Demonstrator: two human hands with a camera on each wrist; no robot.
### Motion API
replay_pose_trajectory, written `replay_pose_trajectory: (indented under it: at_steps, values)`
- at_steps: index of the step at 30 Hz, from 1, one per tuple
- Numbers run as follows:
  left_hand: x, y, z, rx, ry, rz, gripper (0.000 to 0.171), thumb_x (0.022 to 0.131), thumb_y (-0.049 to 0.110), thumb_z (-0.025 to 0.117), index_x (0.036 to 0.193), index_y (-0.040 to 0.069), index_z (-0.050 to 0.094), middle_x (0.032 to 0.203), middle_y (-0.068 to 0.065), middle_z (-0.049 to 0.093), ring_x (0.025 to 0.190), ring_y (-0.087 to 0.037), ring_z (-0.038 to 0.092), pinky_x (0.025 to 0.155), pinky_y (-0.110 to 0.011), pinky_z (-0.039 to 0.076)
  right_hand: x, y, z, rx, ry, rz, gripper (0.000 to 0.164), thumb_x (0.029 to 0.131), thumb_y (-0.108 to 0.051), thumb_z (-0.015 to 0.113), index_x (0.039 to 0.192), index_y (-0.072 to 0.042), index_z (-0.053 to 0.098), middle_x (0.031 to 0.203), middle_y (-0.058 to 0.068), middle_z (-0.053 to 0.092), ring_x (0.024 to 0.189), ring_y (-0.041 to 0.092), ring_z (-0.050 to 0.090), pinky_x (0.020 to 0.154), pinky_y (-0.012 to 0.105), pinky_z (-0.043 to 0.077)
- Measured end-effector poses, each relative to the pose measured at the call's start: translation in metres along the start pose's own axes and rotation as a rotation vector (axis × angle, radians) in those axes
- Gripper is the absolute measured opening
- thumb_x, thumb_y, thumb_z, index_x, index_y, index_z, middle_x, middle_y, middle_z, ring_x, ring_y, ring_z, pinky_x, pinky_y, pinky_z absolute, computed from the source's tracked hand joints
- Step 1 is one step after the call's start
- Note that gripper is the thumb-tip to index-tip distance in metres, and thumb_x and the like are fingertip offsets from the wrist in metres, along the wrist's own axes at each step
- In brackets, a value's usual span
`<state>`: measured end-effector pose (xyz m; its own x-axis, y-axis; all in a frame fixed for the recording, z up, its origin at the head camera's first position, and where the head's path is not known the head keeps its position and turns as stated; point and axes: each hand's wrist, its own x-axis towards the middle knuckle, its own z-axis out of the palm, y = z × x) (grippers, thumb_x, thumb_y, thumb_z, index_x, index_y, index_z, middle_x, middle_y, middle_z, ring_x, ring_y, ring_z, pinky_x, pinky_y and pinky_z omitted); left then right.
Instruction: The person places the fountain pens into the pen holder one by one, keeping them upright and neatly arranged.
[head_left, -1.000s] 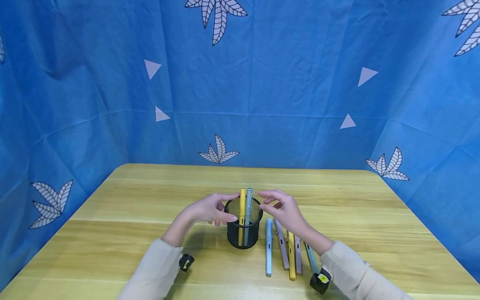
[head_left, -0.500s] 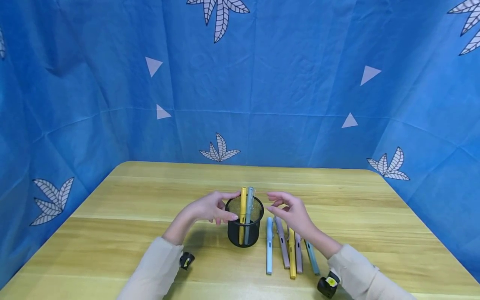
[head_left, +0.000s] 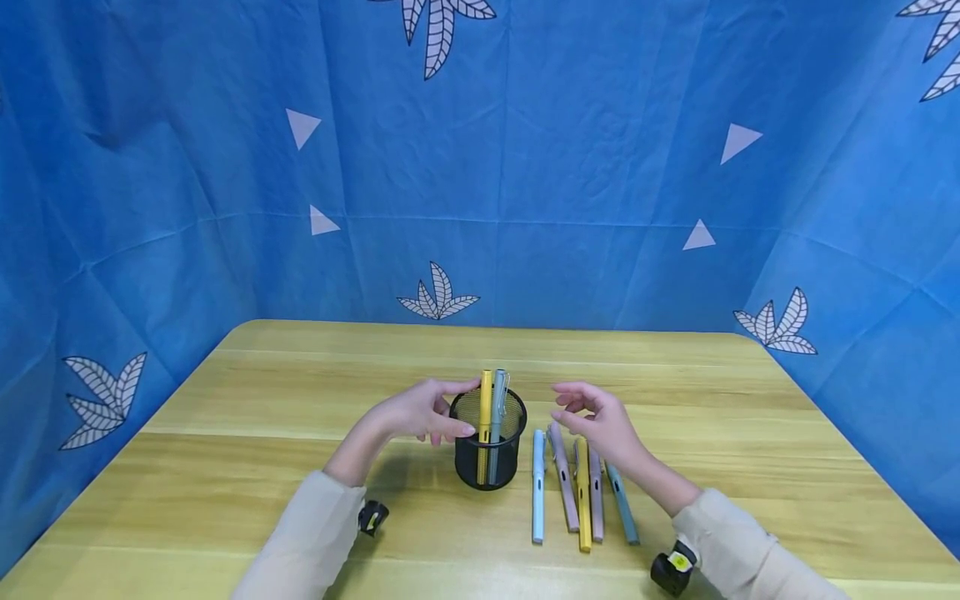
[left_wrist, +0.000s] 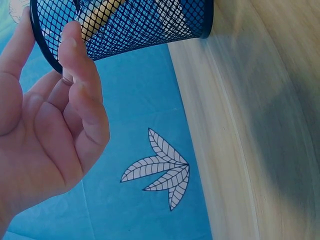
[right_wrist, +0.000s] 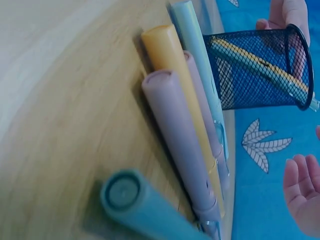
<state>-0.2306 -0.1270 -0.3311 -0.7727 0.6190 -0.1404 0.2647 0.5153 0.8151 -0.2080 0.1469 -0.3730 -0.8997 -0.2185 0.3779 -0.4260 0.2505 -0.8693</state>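
Note:
A black mesh pen holder point(head_left: 487, 467) stands upright on the table with a yellow pen point(head_left: 485, 408) and a grey-blue pen point(head_left: 498, 408) leaning in it. My left hand point(head_left: 420, 412) grips its rim from the left, thumb and fingers about the edge, as the left wrist view also shows. To the right of the holder, my right hand point(head_left: 600, 421) hovers with loosely bent fingers and holds nothing. Below it lie a light blue pen point(head_left: 538, 492), two purple pens point(head_left: 564, 483), a yellow pen point(head_left: 583, 500) and a teal pen point(head_left: 622, 504).
The wooden table point(head_left: 187, 500) carries the holder and the loose pens. A blue cloth point(head_left: 600, 125) with white leaves and triangles hangs behind and at both sides. A small black camera sits at each wrist.
My right hand has moved away from the pen holder to the right, above the loose pens. My left hand keeps its place at the rim.

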Motion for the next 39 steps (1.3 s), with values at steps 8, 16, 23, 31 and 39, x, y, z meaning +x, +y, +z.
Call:
replay_pose_trajectory:
  at_steps: [8, 16, 23, 31, 39]
  values:
    - [0.0, -0.002, 0.0, -0.015, -0.005, 0.016, 0.07, 0.082, 0.021, 0.066, 0.141, 0.013, 0.03, 0.066, -0.021, 0.058, 0.061, -0.046, 0.052, 0.042, -0.025, 0.031, -0.005, 0.005, -0.013, -0.005, 0.012, 0.044, 0.032, 0.081, -0.001, 0.063, 0.111, 0.007, 0.056, 0.092, 0.019, 0.056, 0.075, 0.015, 0.055, 0.056, 0.031, 0.049]
    - [0.0, -0.001, 0.0, -0.01, -0.013, 0.021, 0.069, 0.082, 0.021, 0.066, 0.141, 0.012, 0.029, 0.071, -0.025, 0.059, 0.06, -0.045, 0.052, 0.043, -0.026, 0.031, -0.01, 0.011, -0.026, -0.017, 0.009, 0.068, 0.033, 0.082, -0.002, 0.062, 0.113, 0.009, 0.054, 0.094, 0.023, 0.055, 0.077, 0.013, 0.055, 0.058, 0.033, 0.051]
    - [0.0, -0.001, 0.0, 0.0, -0.012, 0.019, 0.069, 0.082, 0.021, 0.066, 0.141, 0.011, 0.029, 0.069, -0.021, 0.06, 0.053, -0.034, 0.053, 0.043, -0.025, 0.032, -0.013, 0.017, -0.036, -0.08, -0.003, 0.101, 0.036, 0.083, -0.004, 0.062, 0.114, 0.01, 0.053, 0.09, 0.015, 0.058, 0.074, 0.012, 0.055, 0.055, 0.031, 0.049]
    - [0.0, -0.002, 0.0, -0.001, -0.012, 0.018, 0.07, 0.082, 0.021, 0.066, 0.141, 0.011, 0.029, 0.071, -0.022, 0.06, 0.055, -0.038, 0.053, 0.042, -0.024, 0.032, -0.016, 0.021, -0.043, -0.111, -0.037, 0.141, 0.039, 0.082, -0.004, 0.063, 0.115, 0.011, 0.051, 0.086, 0.012, 0.057, 0.071, 0.012, 0.054, 0.053, 0.029, 0.048]
    - [0.0, -0.001, 0.0, 0.003, -0.013, 0.014, 0.07, 0.083, 0.021, 0.065, 0.141, 0.011, 0.028, 0.071, -0.021, 0.061, 0.057, -0.039, 0.054, 0.042, -0.024, 0.032, -0.018, 0.026, -0.052, -0.14, -0.099, 0.177, 0.041, 0.082, -0.004, 0.062, 0.118, 0.01, 0.049, 0.088, 0.012, 0.056, 0.069, 0.013, 0.053, 0.052, 0.03, 0.048]
